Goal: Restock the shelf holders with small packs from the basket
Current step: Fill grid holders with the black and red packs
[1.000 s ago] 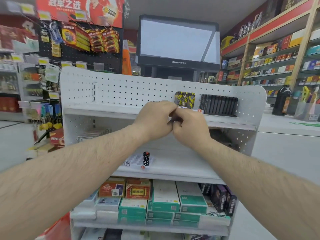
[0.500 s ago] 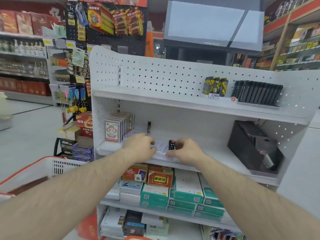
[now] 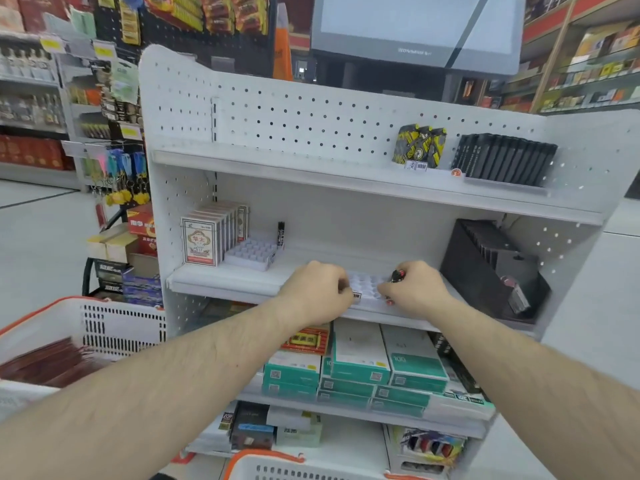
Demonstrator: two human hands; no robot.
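Note:
A white slotted holder tray [image 3: 367, 285] lies at the front of the white middle shelf [image 3: 221, 278]. My left hand [image 3: 317, 289] grips its left end with curled fingers. My right hand [image 3: 414, 289] grips the right end, beside a small black-and-red lighter [image 3: 396, 274] that stands in the tray. A second white holder tray [image 3: 252, 253] sits further left, with one black lighter [image 3: 281, 234] upright behind it. A white basket with an orange rim [image 3: 114, 327] is at the lower left and holds dark red packs [image 3: 45, 365].
White card boxes [image 3: 204, 242] stand left of the second tray. A black display box [image 3: 491, 268] fills the shelf's right end. Green-and-white cartons [image 3: 360, 365] lie on the shelf below. A second basket's rim [image 3: 277, 465] shows at the bottom edge. Black packs [image 3: 505, 159] line the top shelf.
Both hands came down from chest height to the middle shelf and took hold of the holder tray's two ends. They now sit further right along the shelf, and the view moved closer.

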